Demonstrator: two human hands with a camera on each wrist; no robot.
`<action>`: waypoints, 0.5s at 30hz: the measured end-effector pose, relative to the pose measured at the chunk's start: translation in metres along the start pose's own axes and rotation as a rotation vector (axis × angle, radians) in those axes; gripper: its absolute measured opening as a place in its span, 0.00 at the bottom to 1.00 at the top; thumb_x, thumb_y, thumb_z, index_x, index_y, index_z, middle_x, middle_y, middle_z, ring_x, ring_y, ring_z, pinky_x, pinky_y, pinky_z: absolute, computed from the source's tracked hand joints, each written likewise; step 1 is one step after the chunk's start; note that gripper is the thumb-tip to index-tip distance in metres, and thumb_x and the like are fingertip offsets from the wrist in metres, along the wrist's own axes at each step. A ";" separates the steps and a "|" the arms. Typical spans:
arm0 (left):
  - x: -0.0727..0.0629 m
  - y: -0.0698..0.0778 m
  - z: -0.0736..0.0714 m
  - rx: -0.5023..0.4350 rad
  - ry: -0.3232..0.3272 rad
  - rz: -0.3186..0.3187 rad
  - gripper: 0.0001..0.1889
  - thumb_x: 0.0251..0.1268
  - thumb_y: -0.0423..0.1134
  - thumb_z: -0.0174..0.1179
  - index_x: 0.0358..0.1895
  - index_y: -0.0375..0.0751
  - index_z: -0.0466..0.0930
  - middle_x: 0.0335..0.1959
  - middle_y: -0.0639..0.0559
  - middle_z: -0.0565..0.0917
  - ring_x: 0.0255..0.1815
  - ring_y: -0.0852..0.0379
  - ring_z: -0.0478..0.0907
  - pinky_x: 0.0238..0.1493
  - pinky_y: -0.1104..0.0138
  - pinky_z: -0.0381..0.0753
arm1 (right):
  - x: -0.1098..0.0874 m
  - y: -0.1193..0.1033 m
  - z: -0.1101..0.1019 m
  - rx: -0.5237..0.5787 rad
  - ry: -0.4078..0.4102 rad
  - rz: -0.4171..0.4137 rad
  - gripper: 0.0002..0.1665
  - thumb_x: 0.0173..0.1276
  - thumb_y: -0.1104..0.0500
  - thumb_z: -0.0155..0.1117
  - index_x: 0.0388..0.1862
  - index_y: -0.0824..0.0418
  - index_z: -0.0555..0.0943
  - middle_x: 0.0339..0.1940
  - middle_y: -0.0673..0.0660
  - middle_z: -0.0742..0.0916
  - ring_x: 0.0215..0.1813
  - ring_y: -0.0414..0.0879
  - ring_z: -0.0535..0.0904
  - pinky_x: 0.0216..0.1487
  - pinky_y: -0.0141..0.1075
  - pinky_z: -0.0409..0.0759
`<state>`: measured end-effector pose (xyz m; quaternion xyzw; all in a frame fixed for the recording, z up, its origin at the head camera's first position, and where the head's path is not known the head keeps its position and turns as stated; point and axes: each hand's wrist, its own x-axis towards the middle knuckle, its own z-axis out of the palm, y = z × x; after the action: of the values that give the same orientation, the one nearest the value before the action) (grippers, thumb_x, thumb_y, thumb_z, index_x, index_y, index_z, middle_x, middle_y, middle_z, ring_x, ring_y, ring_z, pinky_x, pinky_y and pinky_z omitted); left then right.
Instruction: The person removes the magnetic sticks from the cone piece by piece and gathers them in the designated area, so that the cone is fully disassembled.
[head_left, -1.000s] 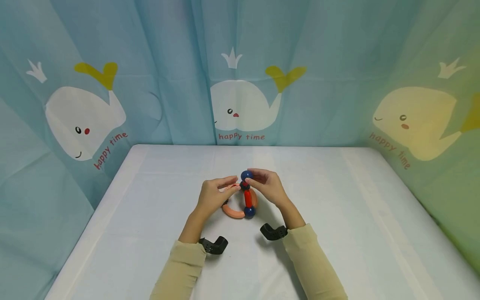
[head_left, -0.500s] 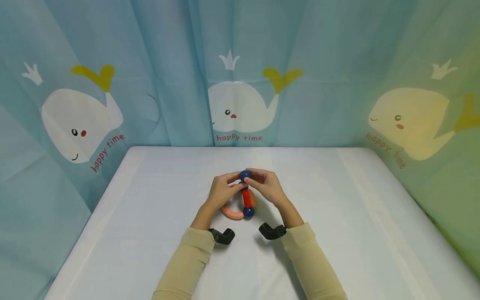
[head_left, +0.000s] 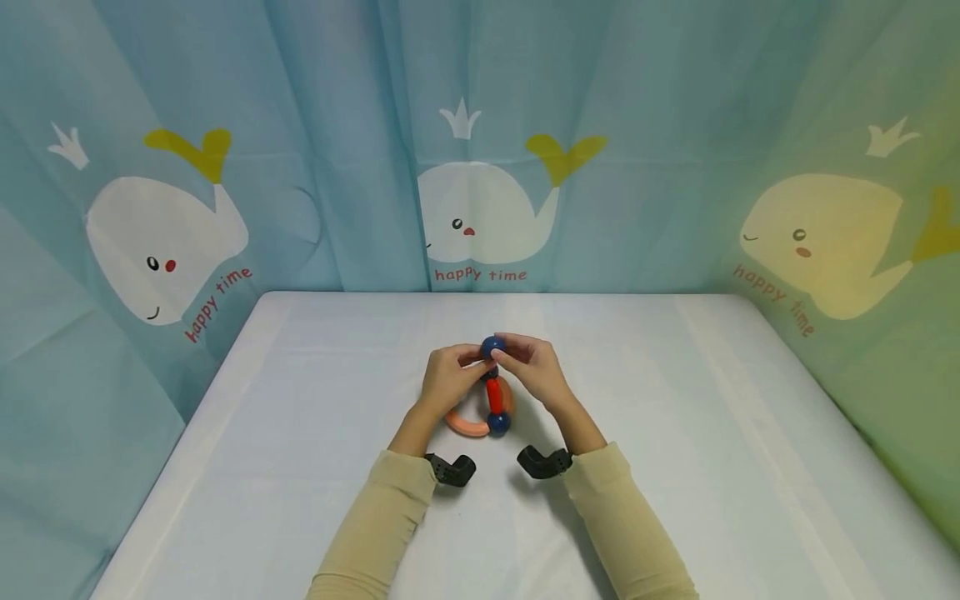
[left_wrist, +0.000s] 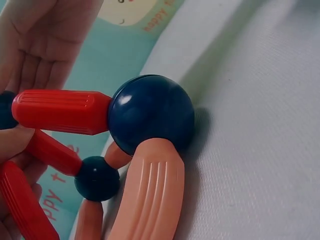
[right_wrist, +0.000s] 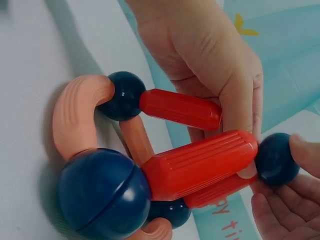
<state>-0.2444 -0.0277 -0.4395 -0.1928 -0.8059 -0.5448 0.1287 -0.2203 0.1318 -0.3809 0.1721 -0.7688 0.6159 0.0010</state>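
one blue ball [head_left: 492, 347] sits at the top of a frame [head_left: 494, 397] of sticks and balls near the middle of the desk [head_left: 240, 467]. the right hand [head_left: 542, 371] pinches it between thumb and fingers. just below, the left hand [head_left: 447, 379] grips red sticks [right_wrist: 200, 165] near their upper ends. lower blue balls [right_wrist: 105, 192] join these to curved orange sticks [right_wrist: 75, 117] on the desk. behind hangs a pale blue curtain [head_left: 352, 208] printed with whales.
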 end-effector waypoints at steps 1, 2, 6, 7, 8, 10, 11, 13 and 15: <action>0.000 0.001 0.000 0.003 -0.001 -0.002 0.10 0.54 0.35 0.66 0.39 0.35 0.85 0.36 0.48 0.85 0.40 0.57 0.81 0.44 0.69 0.77 | 0.001 -0.001 -0.001 0.014 0.012 0.011 0.21 0.65 0.68 0.58 0.55 0.79 0.71 0.48 0.72 0.80 0.50 0.58 0.78 0.50 0.35 0.75; 0.000 0.001 0.000 0.001 -0.003 -0.006 0.10 0.54 0.35 0.66 0.39 0.35 0.85 0.36 0.48 0.85 0.40 0.57 0.81 0.44 0.69 0.77 | 0.001 -0.001 -0.001 0.030 0.025 0.018 0.21 0.65 0.68 0.58 0.55 0.78 0.72 0.48 0.72 0.80 0.50 0.56 0.78 0.51 0.34 0.75; 0.001 0.001 0.000 -0.020 0.003 -0.028 0.10 0.53 0.33 0.67 0.39 0.33 0.84 0.35 0.47 0.85 0.40 0.56 0.81 0.45 0.69 0.77 | 0.005 -0.004 -0.006 0.045 0.058 0.032 0.22 0.66 0.67 0.58 0.56 0.77 0.72 0.48 0.72 0.80 0.48 0.51 0.79 0.51 0.33 0.75; 0.001 0.001 0.001 -0.023 0.004 -0.036 0.10 0.53 0.33 0.67 0.39 0.33 0.84 0.35 0.47 0.85 0.41 0.56 0.81 0.45 0.69 0.77 | 0.005 -0.005 -0.007 0.036 0.060 0.033 0.22 0.66 0.67 0.58 0.56 0.77 0.72 0.48 0.72 0.80 0.48 0.50 0.79 0.50 0.34 0.75; 0.001 0.001 0.001 -0.028 0.003 -0.046 0.10 0.53 0.34 0.67 0.39 0.33 0.84 0.35 0.48 0.85 0.41 0.57 0.81 0.45 0.70 0.77 | 0.006 -0.005 -0.008 0.026 0.061 0.036 0.22 0.66 0.67 0.58 0.56 0.77 0.72 0.48 0.72 0.80 0.48 0.51 0.79 0.50 0.34 0.75; 0.000 0.001 0.001 -0.030 -0.002 -0.061 0.11 0.53 0.34 0.66 0.40 0.34 0.84 0.35 0.48 0.85 0.41 0.57 0.81 0.45 0.70 0.77 | 0.006 -0.003 -0.011 0.003 0.063 0.047 0.22 0.66 0.66 0.58 0.56 0.76 0.72 0.48 0.72 0.80 0.48 0.52 0.79 0.50 0.35 0.76; 0.000 0.001 0.001 -0.030 -0.005 -0.069 0.11 0.54 0.34 0.66 0.40 0.34 0.84 0.36 0.49 0.85 0.41 0.58 0.81 0.45 0.70 0.77 | 0.007 -0.001 -0.013 -0.004 0.065 0.052 0.22 0.66 0.65 0.59 0.56 0.76 0.72 0.48 0.71 0.80 0.48 0.53 0.79 0.50 0.36 0.76; 0.000 0.001 0.002 -0.033 -0.010 -0.080 0.11 0.54 0.35 0.66 0.40 0.35 0.84 0.36 0.49 0.85 0.41 0.58 0.81 0.45 0.70 0.76 | 0.009 0.004 -0.017 -0.009 0.071 0.057 0.23 0.65 0.65 0.59 0.57 0.75 0.72 0.48 0.71 0.81 0.49 0.56 0.78 0.51 0.38 0.75; -0.001 0.001 0.001 -0.031 -0.011 -0.087 0.11 0.54 0.36 0.67 0.40 0.36 0.85 0.36 0.50 0.85 0.41 0.59 0.81 0.46 0.70 0.76 | 0.012 0.014 -0.023 -0.017 0.076 0.061 0.23 0.65 0.63 0.60 0.57 0.75 0.72 0.48 0.70 0.81 0.50 0.57 0.78 0.52 0.40 0.75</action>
<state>-0.2432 -0.0260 -0.4391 -0.1628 -0.8057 -0.5612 0.0975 -0.2403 0.1530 -0.3861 0.1252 -0.7781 0.6154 0.0130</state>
